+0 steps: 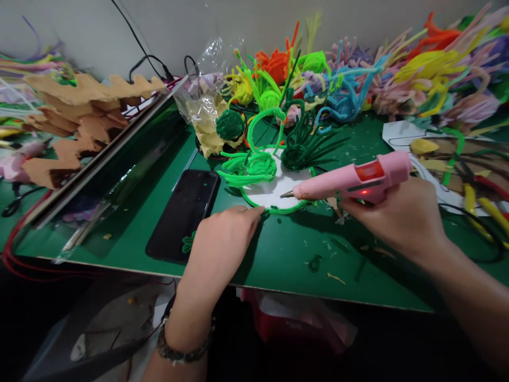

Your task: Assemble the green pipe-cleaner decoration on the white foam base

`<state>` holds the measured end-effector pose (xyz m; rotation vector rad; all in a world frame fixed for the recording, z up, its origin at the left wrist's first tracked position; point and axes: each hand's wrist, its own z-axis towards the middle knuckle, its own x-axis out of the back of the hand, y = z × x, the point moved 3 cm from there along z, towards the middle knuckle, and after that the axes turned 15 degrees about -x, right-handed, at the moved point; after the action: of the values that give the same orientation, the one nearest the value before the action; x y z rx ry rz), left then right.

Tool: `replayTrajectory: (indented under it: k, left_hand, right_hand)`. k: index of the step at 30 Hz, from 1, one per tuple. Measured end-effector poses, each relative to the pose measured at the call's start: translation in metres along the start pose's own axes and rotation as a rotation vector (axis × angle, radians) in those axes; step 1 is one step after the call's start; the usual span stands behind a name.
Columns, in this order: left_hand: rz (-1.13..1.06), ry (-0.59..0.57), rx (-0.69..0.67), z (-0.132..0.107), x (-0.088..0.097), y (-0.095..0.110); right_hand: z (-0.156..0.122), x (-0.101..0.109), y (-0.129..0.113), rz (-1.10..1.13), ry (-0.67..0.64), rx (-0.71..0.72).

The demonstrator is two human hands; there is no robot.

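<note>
My right hand (pixel 413 223) is wrapped round a pink hot glue gun (pixel 350 178) with a small red light glowing on its side. Its metal nozzle points left, over a white disc (pixel 264 197) edged in bright green pipe cleaner. At the disc's near-left edge, the closed fingers of my left hand (pixel 225 239) grip the rim; the fingertips are partly hidden. On the disc sits a bright green pipe-cleaner swan (pixel 260 165) with a curved neck. Behind it to the right is a dark green pipe-cleaner figure (pixel 296 151) with spiky strands.
A black phone (pixel 185 209) lies left of the disc on the green table (pixel 278 254). Colourful pipe-cleaner pieces (pixel 345 90) crowd the back. Egg-carton cardboard (pixel 83 122) stands at left. Pliers (pixel 483 196) with red and yellow handles lie at right.
</note>
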<state>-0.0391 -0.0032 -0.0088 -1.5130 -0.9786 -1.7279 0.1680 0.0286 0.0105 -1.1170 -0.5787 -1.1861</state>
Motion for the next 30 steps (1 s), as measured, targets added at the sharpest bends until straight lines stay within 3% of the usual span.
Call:
replayTrajectory:
  k: [3, 8, 13, 18, 30]
  left_hand:
    - [-0.124, 0.096, -0.029, -0.001, 0.001, -0.001]
    - [-0.498, 0.413, -0.121, -0.003, 0.012, 0.002]
    - [-0.7, 0.593, -0.036, -0.005, 0.021, 0.003]
    - [-0.761, 0.647, -0.038, -0.004, 0.023, 0.005]
    - [-0.687, 0.607, -0.032, -0.005, 0.023, 0.008]
  right_hand:
    - [0.001, 0.004, -0.001, 0.09, 0.031, -0.035]
    - [0.0, 0.011, -0.003, 0.307, -0.018, -0.084]
    - [-0.002, 0.017, -0.003, 0.435, -0.049, -0.13]
    - [-0.004, 0.016, 0.001, 0.442, -0.065, -0.118]
    - [-0.005, 0.016, 0.001, 0.392, -0.13, -0.151]
